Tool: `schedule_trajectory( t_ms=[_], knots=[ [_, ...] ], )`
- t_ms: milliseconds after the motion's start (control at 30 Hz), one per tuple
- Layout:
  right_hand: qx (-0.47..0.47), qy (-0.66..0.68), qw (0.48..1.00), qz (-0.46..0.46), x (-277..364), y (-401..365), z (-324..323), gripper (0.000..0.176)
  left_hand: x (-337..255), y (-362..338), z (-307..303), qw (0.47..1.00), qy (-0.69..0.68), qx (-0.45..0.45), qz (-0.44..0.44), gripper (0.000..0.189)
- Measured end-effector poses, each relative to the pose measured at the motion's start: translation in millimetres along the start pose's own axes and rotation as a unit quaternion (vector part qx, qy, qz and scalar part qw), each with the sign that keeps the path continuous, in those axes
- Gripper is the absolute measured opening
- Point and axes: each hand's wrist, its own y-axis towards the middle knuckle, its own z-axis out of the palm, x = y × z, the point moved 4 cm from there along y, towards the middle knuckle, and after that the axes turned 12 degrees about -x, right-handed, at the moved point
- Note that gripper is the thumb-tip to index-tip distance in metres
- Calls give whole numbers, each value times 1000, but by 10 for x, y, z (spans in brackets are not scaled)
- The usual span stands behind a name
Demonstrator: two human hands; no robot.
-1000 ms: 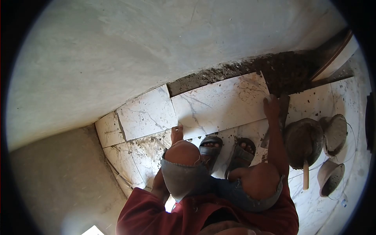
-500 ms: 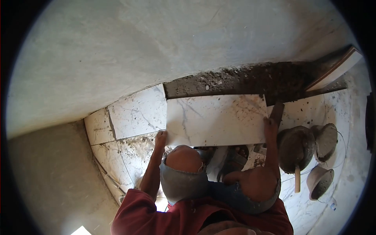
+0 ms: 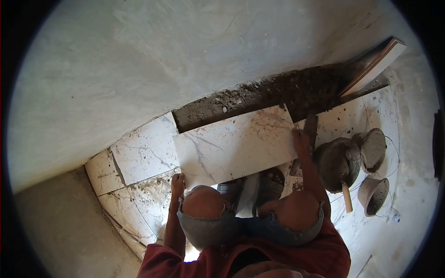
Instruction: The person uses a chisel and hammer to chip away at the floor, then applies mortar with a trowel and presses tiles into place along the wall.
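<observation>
Far left: bare grey cement floor (image 3: 69,222), then laid white marble-look floor tiles (image 3: 143,150) butted to the pale plastered wall (image 3: 185,55). Left hand (image 3: 177,181) is closed on the near-left corner of the white grey-veined rectangular ceramic tile (image 3: 232,148). That tile is up off the floor, tilted, over the person's knees and feet, just in front of the dark wet mortar bed (image 3: 278,92) at the wall foot. Right hand (image 3: 300,139) is closed on its right short edge, fingers curled round the rim. Handling call: stiff, fairly heavy, brittle, with a smooth dusty face that could slip. Corners will chip, so grip both short ends as here and keep support under it. Right of that: round mortar-caked pans (image 3: 338,162), a wooden handle (image 3: 346,197) sticking out of the nearest. A pale slab (image 3: 375,62) leans on the wall at upper right. Laid floor here is speckled with mortar crumbs. Tight corner, little room to work.
</observation>
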Motion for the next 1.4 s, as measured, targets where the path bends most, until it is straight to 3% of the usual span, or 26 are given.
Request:
schedule_trajectory(
  t_ms=[33, 100, 233, 300, 400, 533, 700, 900, 1067, 1133, 1167, 1233, 1333, 1400],
  knots=[
    [-2, 2, 1000, -3, -4, 123, 74, 40, -54, 65, 58, 1000, -3, -2, 3, 28],
    [-59, 7, 993, -106, 101, 344, 124, 40, -93, 186, 216, 997, -61, 0, -41, 28],
    [-90, -73, 982, -147, 316, 660, 182, 38, -75, 550, 431, 998, -62, -2, -15, 29],
    [-35, -102, 992, -62, 471, 745, 167, 36, -245, 543, 495, 996, -89, 5, -21, 28],
    [-64, -20, 991, -114, 393, 934, 342, 36, -281, 676, 528, 999, -46, -14, 10, 28],
    [-58, -8, 987, -152, 359, 1104, 490, 36, -258, 863, 585, 997, 15, -52, 49, 27],
    [-51, -5, 993, -109, 510, 994, 421, 34, -312, 880, 578, 993, 81, -73, 42, 33],
    [-92, 24, 984, -149, 409, 1056, 539, 35, -502, 772, 532, 984, 124, -109, 62, 33],
    [-65, -3, 988, -143, 370, 1118, 583, 33, -505, 691, 570, 984, 110, -120, 72, 35],
    [-58, -4, 988, -142, 355, 1157, 648, 32, -493, 661, 571, 973, 122, -145, 134, 35],
    [-89, 15, 982, -167, 394, 1151, 623, 30, -451, 658, 560, 974, 126, -145, 123, 35],
    [-102, 25, 977, -186, 367, 1055, 596, 29, -442, 700, 539, 973, 106, -113, 169, 34],
    [-100, 19, 976, -192, 406, 1097, 609, 28, -301, 829, 486, 971, 156, -86, 160, 34],
    [-101, 46, 973, -201, 380, 1112, 609, 28, -481, 696, 461, 942, 181, -92, 267, 40]
  ],
)
